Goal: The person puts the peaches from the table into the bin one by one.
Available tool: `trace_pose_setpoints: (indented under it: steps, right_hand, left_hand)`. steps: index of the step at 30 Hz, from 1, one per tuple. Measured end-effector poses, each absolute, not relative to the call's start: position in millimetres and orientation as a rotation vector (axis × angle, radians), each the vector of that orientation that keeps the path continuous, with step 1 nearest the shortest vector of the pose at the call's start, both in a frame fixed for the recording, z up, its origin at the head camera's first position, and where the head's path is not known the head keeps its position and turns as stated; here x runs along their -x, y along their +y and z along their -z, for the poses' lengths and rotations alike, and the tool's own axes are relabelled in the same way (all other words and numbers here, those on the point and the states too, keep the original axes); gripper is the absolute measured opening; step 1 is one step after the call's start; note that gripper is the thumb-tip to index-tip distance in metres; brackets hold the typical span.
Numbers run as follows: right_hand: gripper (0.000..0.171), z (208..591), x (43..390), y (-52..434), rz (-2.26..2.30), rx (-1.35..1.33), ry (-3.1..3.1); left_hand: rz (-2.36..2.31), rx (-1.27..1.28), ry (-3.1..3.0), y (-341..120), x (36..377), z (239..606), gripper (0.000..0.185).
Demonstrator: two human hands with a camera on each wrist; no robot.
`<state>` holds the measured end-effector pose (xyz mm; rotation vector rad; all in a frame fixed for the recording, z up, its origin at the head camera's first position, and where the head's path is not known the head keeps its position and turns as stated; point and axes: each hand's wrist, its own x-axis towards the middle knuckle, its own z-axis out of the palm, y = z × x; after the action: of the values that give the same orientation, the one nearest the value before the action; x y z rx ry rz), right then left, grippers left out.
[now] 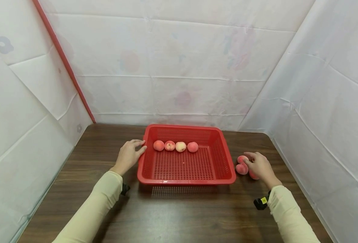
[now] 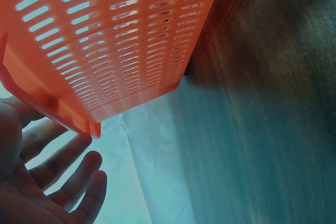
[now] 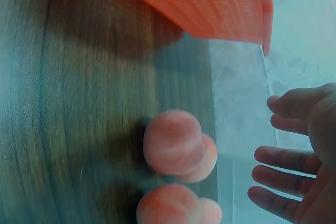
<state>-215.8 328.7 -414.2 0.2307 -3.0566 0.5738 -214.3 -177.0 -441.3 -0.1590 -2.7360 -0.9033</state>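
Note:
A red plastic basket (image 1: 186, 182) with slotted walls stands on the table. Toward its back left, several peaches (image 1: 180, 146) lie in a row. My left hand (image 1: 129, 156) is at the basket's left rim, thumb and fingertips touching it; in the left wrist view the fingers (image 2: 65, 158) reach fairly straight along the rim's edge. To the right of the basket, my right hand (image 1: 259, 166) hovers over a cluster of several loose peaches (image 1: 242, 169), partly covering them. The right wrist view shows its fingers spread with nothing between them, beside the peaches (image 3: 173, 142).
The dark wooden table (image 1: 179, 216) runs up to white patterned sheeting (image 1: 166, 94) at the back and both sides. A red strip (image 1: 64, 60) runs down the left corner. Black wrist devices (image 1: 260, 203) sit below the sleeves.

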Motion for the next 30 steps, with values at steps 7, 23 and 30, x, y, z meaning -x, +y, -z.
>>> trace_pose_setpoints:
  steps: [7,23,30]
  right_hand:
    - [0.04,418.6,213.9,341.2,-0.577,-0.205,-3.101]
    - [0.043,433.4,211.4,368.3,-0.552,-0.04,-3.234]
    - [0.041,445.2,208.4,373.8,-0.533,-0.104,-3.237]
  left_hand:
    - [0.914,0.144,-2.761,-177.6,213.1,440.6,0.039]
    - [0.92,0.127,-2.752,-177.4,212.6,440.2,0.037]
    - [0.957,0.102,-2.769,-177.8,212.6,438.8,0.038]
